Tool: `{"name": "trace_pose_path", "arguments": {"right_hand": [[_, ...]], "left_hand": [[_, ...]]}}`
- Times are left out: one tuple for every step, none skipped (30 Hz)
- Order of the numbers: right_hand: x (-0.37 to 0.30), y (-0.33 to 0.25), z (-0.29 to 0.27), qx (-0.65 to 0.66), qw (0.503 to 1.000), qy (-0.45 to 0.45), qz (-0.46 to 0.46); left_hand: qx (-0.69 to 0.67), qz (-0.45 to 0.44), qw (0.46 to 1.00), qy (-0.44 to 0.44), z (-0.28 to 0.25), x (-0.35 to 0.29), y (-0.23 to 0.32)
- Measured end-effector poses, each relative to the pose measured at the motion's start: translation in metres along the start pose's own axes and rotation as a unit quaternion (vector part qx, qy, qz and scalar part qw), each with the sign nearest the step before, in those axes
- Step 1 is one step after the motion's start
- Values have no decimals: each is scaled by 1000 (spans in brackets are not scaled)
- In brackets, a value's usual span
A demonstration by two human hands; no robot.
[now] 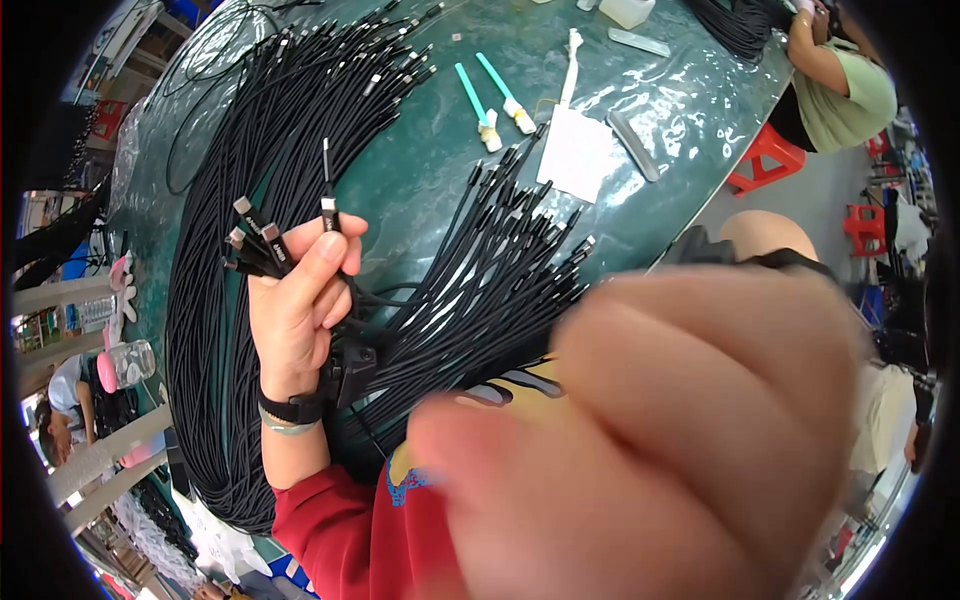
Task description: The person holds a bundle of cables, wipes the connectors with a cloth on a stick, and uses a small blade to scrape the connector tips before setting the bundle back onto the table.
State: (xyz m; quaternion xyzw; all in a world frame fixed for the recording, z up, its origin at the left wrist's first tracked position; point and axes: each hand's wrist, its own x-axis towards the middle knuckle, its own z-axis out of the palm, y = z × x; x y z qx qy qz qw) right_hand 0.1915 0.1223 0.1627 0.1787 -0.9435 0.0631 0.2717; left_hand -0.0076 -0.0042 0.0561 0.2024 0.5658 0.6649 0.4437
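Note:
My left hand (312, 275) is raised over the table, closed around the ends of several black cables. Thumb and forefinger pinch one cable end (329, 214), its metal plug pointing up. More plug ends (262, 240) fan out at the left side of that hand. Very close to the camera, my right hand (680, 420) fills the lower right, blurred, its fingers seemingly curled; whether it holds anything is hidden. Behind the left hand, a long bundle of black cables (205, 320) curves down the table. Another cable bundle (480, 285) lies to the right, plugs pointing away from me.
The green table (405, 180) has a glossy clear cover. Two turquoise sticks (472, 95) with wrapped tips, a white sheet (572, 160) and a metal bar (632, 145) lie toward the back. Beyond the right edge are a red stool (768, 160) and a person in light green (860, 100).

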Motion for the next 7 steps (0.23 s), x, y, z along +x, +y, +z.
{"name": "trace_pose_path", "arguments": {"right_hand": [[-1,8,6,-6,999,-34,38],[2,24,18,2,994,-77,80],[4,42,29,-9,983,-125,133],[6,64,41,-18,966,-172,190],[-3,95,56,-30,957,-192,216],[-12,120,59,-55,943,-212,251],[-10,139,59,-49,877,-314,360]], "left_hand": [[-3,-1,1000,-20,5,6,1],[-14,-2,1000,-16,1,5,1],[-26,-3,1000,-13,-2,4,0],[-40,-4,999,-6,-7,2,-2],[-48,1,999,0,-10,1,-5],[-43,10,999,-1,-9,-2,-4],[-37,15,999,1,-9,0,-4]]}}
